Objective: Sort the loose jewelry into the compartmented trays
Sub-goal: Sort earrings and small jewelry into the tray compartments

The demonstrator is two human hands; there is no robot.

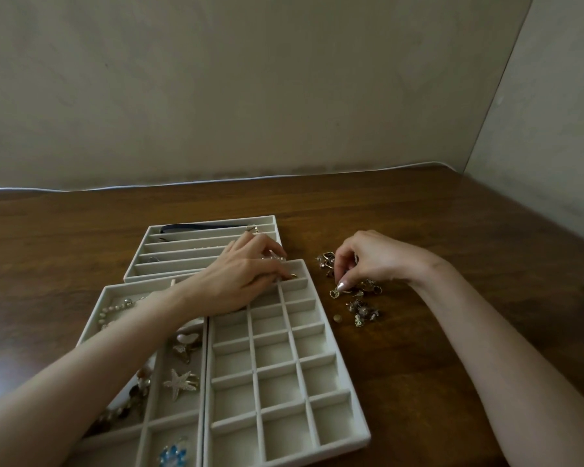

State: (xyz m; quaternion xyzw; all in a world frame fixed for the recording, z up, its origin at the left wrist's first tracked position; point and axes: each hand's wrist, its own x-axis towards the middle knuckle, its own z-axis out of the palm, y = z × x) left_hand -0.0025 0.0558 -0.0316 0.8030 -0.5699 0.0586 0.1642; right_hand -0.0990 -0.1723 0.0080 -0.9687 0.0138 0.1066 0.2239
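Observation:
A cream grid tray point(331, 372) with many small square cells lies in front of me. My left hand point(240, 278) rests over its far left corner, fingertips pinching a small gold piece point(292, 275) at a top cell. Right of the tray, a pile of loose gold jewelry point(361, 298) lies on the wooden table. My right hand point(371, 257) hovers over the pile, thumb and forefinger pinched on a small piece there. A tiny heart charm point(333, 293) lies by that fingertip.
A long-slot tray point(203, 247) at the back holds a dark ribbon and a chain. A left tray point(122, 335) holds a pearl bracelet, a starfish brooch point(181, 384) and a blue flower piece point(172, 455). A small round stud point(337, 318) lies loose. Walls close the back and right.

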